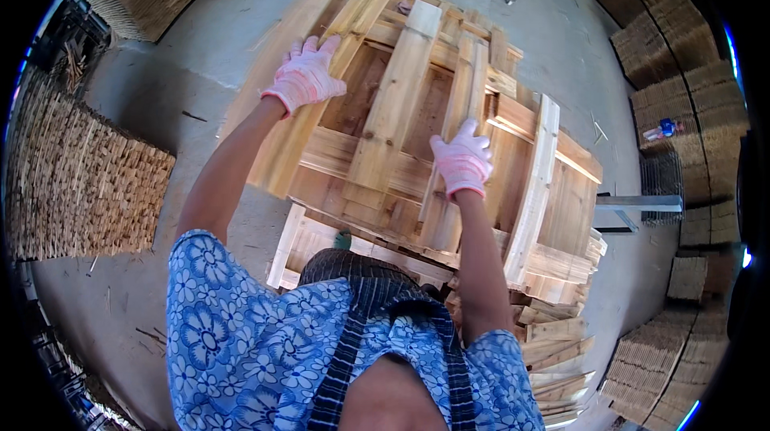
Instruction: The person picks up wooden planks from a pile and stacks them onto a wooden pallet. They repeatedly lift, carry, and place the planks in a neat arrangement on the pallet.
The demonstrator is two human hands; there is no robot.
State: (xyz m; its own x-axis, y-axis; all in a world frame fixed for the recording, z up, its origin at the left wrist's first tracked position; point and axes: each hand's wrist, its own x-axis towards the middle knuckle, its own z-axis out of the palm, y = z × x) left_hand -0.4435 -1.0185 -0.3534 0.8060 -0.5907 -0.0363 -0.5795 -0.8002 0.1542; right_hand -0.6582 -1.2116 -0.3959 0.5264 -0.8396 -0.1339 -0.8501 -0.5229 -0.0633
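Note:
My left hand [309, 76], in a pink and white knit glove, lies palm down with fingers spread on a long wooden plank [351, 30] at the stack's left side. A wider board [293, 46] lies just left of that plank. My right hand [464, 159], gloved the same way, rests with its fingers apart over a narrow board [469, 78] to the right. Between the hands runs a knotty plank [393, 102]. These boards lie across wooden crosspieces and panels [329, 146]. What is under my right palm is hidden.
A pale board [533, 190] lies slantwise at the stack's right. More loose slats [557, 343] are piled near my right side. Bundled wood stacks stand at the left [88, 166] and along the right wall [714, 102]. A metal stand [638, 203] juts beside the stack.

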